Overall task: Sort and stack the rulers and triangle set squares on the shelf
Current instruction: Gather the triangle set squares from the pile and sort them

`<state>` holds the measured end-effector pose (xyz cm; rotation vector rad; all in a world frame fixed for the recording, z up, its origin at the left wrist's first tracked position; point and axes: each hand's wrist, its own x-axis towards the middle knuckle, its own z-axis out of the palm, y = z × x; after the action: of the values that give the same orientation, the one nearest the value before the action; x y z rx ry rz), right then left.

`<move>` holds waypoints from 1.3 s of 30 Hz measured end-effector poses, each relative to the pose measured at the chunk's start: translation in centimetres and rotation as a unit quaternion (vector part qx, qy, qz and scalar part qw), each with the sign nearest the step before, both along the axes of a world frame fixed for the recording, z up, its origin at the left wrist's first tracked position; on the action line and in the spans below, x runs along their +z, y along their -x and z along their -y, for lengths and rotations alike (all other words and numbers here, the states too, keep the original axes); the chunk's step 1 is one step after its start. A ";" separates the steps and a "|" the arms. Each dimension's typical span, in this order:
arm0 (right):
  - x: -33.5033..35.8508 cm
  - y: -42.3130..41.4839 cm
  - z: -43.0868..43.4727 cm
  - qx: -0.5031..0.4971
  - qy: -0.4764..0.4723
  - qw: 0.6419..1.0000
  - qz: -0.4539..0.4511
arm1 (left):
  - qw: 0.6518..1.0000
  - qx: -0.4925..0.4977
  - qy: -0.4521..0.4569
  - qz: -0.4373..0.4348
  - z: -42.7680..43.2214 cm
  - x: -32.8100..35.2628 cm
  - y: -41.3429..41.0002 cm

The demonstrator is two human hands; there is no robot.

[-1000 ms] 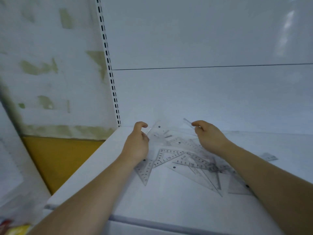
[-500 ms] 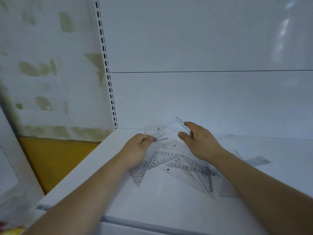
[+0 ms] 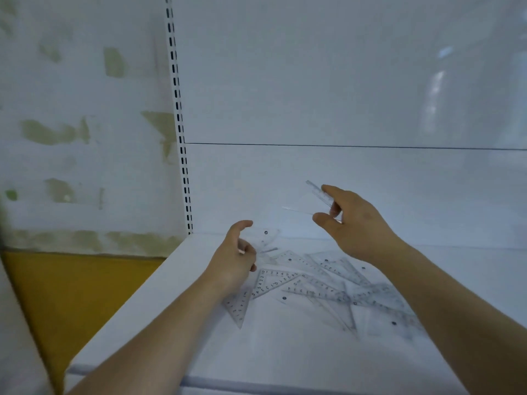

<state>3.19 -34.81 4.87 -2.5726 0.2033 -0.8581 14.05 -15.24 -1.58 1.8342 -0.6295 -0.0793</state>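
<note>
Right hand pinches clear piece between thumb and fingers, above shelf; ruler or set square not discernible. Left hand at 8 o'clock of right hand, fingers curled beside blurred set square; whether it holds that cannot be told. Pile of rulers and set squares lies flat on shelf, at 6 o'clock of right hand. Slotted upright at 10 o'clock.

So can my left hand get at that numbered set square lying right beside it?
Probably yes. The numbered set square lies seemingly uncovered on the shelf beside the left hand, and the right hand is raised clear, holding another clear piece.
</note>
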 end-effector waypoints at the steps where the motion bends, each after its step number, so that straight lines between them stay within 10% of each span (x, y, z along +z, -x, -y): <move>1: 0.1 0.9 -0.2 -0.013 0.003 1.000 -0.006 | 1.000 -0.012 0.001 0.005 0.0 0.0 0.1; 16: -9.3 21.5 -1.6 -0.252 -0.084 0.963 0.041 | 0.948 -0.215 -0.106 0.212 3.5 1.5 12.4; 39: -9.0 58.4 20.1 -0.439 -0.073 0.895 -0.003 | 0.908 -0.386 -0.084 0.138 34.9 -3.2 48.2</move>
<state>-55.25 -54.95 -4.15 -2.2855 1.4462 -1.0521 -34.16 -50.19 -4.82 1.6649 -1.5674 -0.4135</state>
